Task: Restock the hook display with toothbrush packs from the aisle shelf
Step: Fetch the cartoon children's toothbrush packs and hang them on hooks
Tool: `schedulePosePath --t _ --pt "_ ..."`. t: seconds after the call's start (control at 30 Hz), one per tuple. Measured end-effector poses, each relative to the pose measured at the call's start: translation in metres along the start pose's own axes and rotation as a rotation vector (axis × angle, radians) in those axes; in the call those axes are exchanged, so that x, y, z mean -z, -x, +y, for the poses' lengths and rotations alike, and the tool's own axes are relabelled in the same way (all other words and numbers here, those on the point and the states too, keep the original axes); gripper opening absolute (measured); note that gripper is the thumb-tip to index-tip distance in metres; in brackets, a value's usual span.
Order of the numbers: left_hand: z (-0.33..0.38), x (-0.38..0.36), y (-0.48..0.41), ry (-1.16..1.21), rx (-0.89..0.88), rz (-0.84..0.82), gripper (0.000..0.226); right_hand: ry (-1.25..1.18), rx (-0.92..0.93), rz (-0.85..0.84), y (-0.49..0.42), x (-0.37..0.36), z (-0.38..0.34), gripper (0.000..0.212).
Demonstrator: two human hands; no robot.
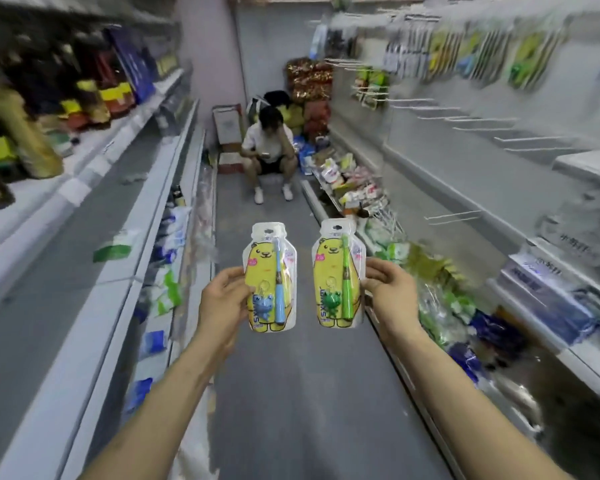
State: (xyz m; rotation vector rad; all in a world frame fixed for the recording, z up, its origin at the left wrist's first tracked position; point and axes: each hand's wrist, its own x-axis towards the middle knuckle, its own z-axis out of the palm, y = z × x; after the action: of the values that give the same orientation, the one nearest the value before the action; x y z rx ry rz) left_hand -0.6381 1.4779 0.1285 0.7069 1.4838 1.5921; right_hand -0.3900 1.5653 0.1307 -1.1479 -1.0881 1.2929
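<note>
Step in hand: I judged this the carry between picking and hanging; neither pack was on a hook yet.
Left hand: my left hand [222, 299] pinched the yellow bear-printed plastic pack with the blue toothbrush [272, 278] by its left edge.
Right hand: my right hand [392, 285] pinched the matching yellow pack with the green toothbrush [338, 275] by its right edge.
Position of packs: upright, side by side, not touching, over the grey aisle floor [291, 393].
Hook display: white wire hooks [465, 117] on the right-hand wall, many bare, well apart from both packs.
Next move: I reckoned on turning right and threading each pack's top hang-hole over a bare hook tip.
Count: two packs, each with one toothbrush and one frog charm; one seated person [269, 147]; the hooks were too blurred to count.
</note>
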Motion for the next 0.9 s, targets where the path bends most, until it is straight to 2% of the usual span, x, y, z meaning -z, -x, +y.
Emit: schedulePosePath --t 0.17,0.47,0.7,0.9 --pt "0.023 -0.048 -0.142 -0.004 -0.022 -0.053 0.032 -0.012 0.048 0.026 -0.129 -0.039 -0.01 0.055" --pt "0.081 -0.134 -0.356 0.039 -0.029 -0.177 0.026 -0.053 0.097 0.08 -0.319 -0.097 -0.063 0.048" --pt "0.107 -0.237 -0.53 0.041 -0.031 -0.459 0.029 -0.047 0.194 0.365 -0.46 -0.102 -0.095 0.04" --pt "0.144 -0.32 -0.637 0.043 -0.008 -0.758 0.028 -0.013 0.243 0.605 -0.532 -0.109 -0.128 0.04"
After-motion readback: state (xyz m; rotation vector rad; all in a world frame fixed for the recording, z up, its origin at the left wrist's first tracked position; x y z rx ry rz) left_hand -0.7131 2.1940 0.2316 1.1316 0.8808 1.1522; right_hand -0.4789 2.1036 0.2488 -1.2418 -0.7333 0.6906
